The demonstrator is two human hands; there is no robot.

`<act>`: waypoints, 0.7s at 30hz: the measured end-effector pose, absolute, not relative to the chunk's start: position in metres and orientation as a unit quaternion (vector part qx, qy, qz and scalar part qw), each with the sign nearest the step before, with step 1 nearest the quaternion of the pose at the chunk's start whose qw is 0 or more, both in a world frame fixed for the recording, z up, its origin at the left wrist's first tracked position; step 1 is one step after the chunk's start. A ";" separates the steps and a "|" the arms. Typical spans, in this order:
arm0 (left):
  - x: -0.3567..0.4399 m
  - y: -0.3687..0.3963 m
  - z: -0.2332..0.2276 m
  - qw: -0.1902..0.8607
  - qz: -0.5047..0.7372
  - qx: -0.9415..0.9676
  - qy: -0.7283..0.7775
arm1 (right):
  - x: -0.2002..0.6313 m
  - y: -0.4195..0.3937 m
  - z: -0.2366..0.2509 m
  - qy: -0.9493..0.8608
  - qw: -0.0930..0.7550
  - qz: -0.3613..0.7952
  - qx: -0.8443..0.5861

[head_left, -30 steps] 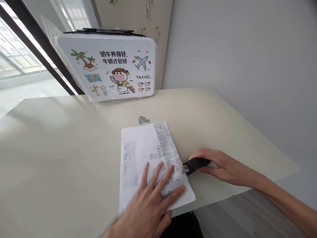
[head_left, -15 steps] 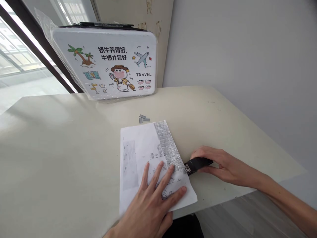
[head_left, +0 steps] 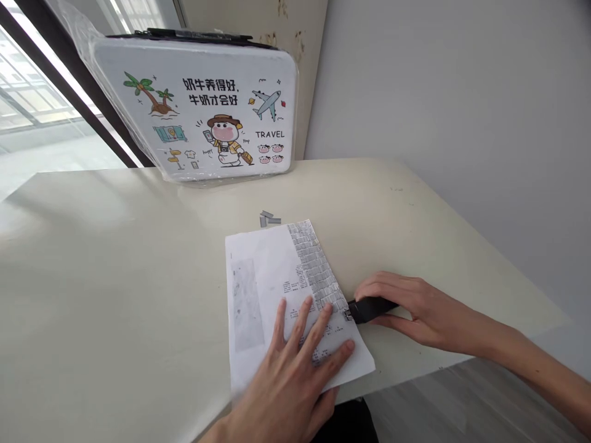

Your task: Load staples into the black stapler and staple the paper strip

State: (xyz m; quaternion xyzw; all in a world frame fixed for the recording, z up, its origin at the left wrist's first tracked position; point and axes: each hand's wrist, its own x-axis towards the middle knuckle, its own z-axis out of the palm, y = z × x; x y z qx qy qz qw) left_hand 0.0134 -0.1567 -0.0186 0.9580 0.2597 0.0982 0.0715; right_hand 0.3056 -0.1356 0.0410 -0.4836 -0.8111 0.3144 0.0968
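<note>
Pressing paper (head_left: pixel 277 295) flat on table (head_left: pixel 115 277): left hand (head_left: pixel 290 375), fingers spread, near front edge. Right hand (head_left: pixel 410 304) curled around black stapler (head_left: pixel 369 307), nose at sheet's right edge, beside dense staple rows (head_left: pixel 316 267). Since a second ago stapler has crept slightly down the edge; paper barely shifted. Loose staples (head_left: pixel 269 218) beyond sheet; printed case (head_left: pixel 198 104) at back.
</note>
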 end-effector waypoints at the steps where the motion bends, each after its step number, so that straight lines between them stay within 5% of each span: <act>1: 0.014 -0.157 -0.019 0.070 0.097 0.958 0.261 | 0.306 -0.136 0.043 -0.806 0.088 0.315 -0.492; 11: 0.012 -0.161 -0.025 0.071 0.107 0.954 0.270 | 0.265 -0.127 0.042 -0.738 0.143 0.265 -0.604; 21: 0.009 -0.161 -0.029 0.077 0.127 0.950 0.273 | 0.241 -0.117 0.024 -0.763 0.049 0.170 -0.622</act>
